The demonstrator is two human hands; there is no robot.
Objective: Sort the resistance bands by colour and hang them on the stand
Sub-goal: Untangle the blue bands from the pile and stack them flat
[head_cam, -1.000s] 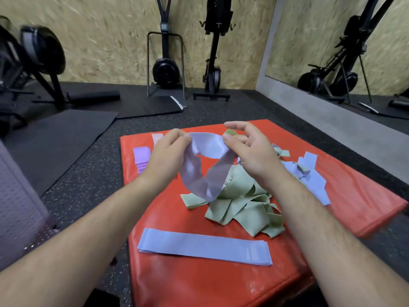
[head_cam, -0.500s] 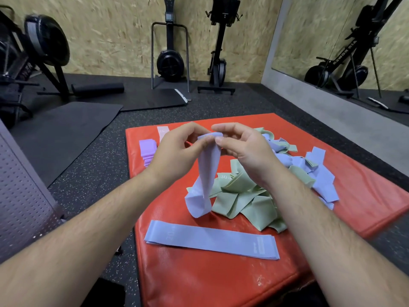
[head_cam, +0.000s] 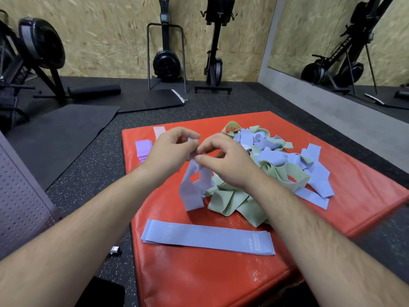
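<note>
A pale blue band (head_cam: 191,189) is held above the middle of the red mat (head_cam: 199,280). Its top end is pinched between thumb and fingertips of the left hand (head_cam: 168,149) and of the right hand (head_cam: 223,165). The two hands are brought together until their fingertips meet. One second ago the hands were held apart and the band was stretched open between them as a wide loop. Half a second ago the loop had been closed into a single hanging strip. Now the band is seen hanging in two strands with a gap between them, and its lower end is resting on the mat, just beside the green heap.

A flat stack of blue bands (head_cam: 208,239) is laid across the mat at 6 o'clock, where it was in both earlier frames. A heap of green bands (head_cam: 232,202) is found at the centre, partly hidden under the right wrist. A tangle of blue and green bands (head_cam: 265,151) is spread from 12 to 3 o'clock, and more of it is shown than before, since the view has been lowered. A small purple stack (head_cam: 142,149) is placed at 10 o'clock, with a pink band (head_cam: 159,130) just beyond it at 11 o'clock.

A grey perforated panel (head_cam: 20,196) is seen at the left edge, off the mat at 9 o'clock.
</note>
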